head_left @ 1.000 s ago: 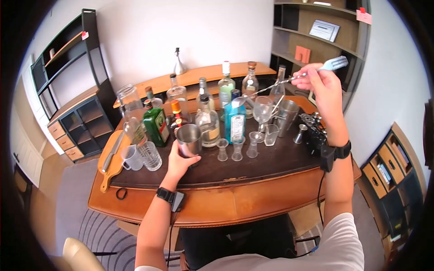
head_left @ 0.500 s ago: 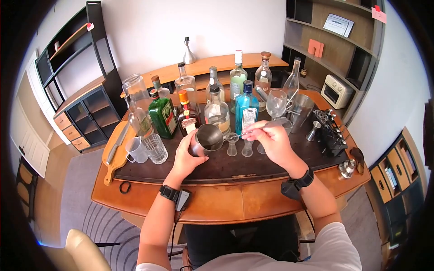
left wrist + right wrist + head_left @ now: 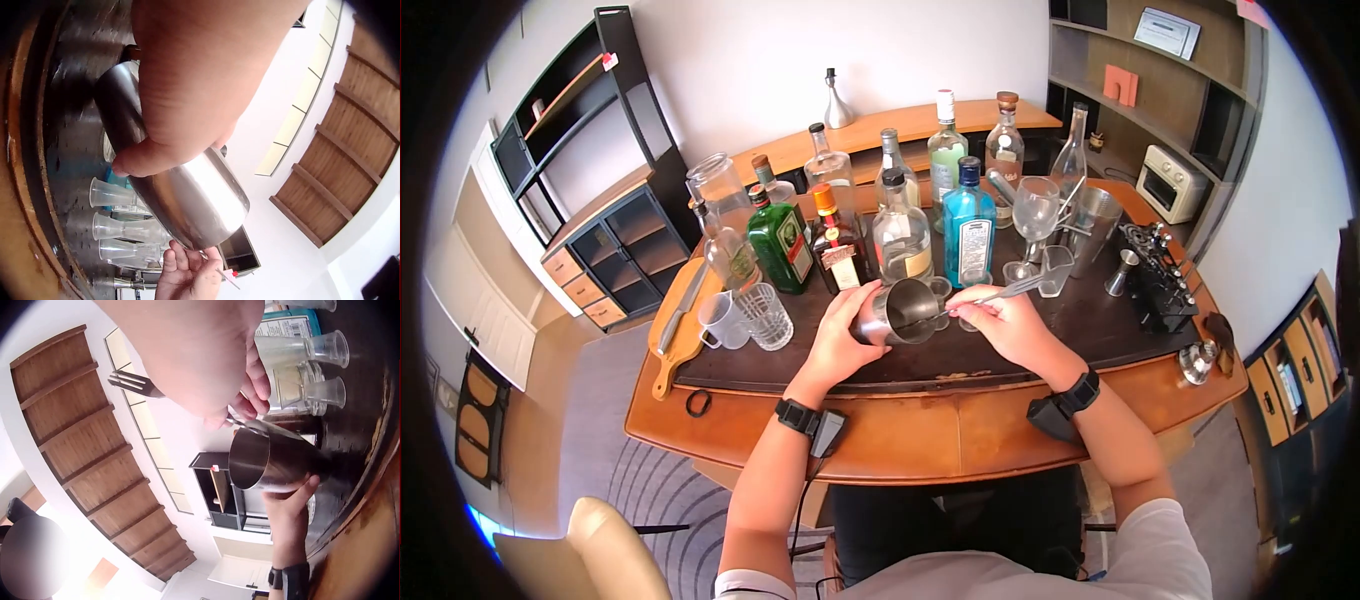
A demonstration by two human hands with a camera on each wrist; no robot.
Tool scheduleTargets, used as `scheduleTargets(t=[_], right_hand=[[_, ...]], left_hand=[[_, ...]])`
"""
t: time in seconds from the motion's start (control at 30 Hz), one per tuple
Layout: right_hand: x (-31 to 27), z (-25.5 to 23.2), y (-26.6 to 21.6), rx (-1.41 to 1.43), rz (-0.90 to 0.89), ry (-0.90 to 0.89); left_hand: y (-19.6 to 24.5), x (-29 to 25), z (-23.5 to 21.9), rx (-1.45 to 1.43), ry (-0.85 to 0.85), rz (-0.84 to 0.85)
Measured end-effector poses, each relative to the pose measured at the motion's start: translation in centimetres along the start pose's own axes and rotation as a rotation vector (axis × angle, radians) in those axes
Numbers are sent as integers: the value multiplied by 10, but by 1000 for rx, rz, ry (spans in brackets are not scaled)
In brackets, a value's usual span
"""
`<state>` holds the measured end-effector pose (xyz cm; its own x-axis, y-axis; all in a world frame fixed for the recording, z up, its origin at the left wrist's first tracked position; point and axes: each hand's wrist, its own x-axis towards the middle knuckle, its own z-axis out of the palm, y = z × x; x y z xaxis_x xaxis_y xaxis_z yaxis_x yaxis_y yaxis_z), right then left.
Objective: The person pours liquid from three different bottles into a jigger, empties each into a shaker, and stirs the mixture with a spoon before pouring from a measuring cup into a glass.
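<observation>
My left hand (image 3: 840, 335) grips a metal shaker tin (image 3: 194, 194) around its side, thumb along the near wall. The tin is tilted, its mouth turned toward my right hand (image 3: 1012, 325). Between thumb and fingers, that right hand pinches a thin twisted bar spoon (image 3: 136, 384) with a fork at its outer end. The spoon's other end reaches into the tin's mouth and is partly hidden there. Behind the hands stand small clear double-ended measuring cups (image 3: 128, 228), partly covered by the right hand in the head view.
Several bottles crowd behind the tin, including a blue bottle (image 3: 970, 225) and a green bottle (image 3: 780, 245). At left are a glass tumbler (image 3: 767, 318), a clear mug (image 3: 722, 322) and a knife (image 3: 683, 305) on a cutting board (image 3: 663, 375). A stemmed glass (image 3: 1036, 212) and a black machine (image 3: 1160, 285) stand right.
My right hand came down from high on the right, bringing the bar spoon to the tin's mouth. My left hand has tipped the tin further toward the right.
</observation>
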<state>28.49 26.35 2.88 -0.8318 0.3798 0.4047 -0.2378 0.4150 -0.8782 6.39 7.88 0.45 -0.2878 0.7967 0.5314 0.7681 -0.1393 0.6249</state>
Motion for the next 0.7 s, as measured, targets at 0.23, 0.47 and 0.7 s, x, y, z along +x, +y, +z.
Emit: scheduleTargets(t=[0.23,0.47,0.7], right_hand=[[-3,4,-10,50,-148,13],[2,-11,-5,-178,-256,104],[-2,-2,-7,151,-138,23]], left_hand=[[0,0,0,-12,7,-12],[-4,-1,2,-53,-8,11],[-4,-2,4,-30,-1,43]])
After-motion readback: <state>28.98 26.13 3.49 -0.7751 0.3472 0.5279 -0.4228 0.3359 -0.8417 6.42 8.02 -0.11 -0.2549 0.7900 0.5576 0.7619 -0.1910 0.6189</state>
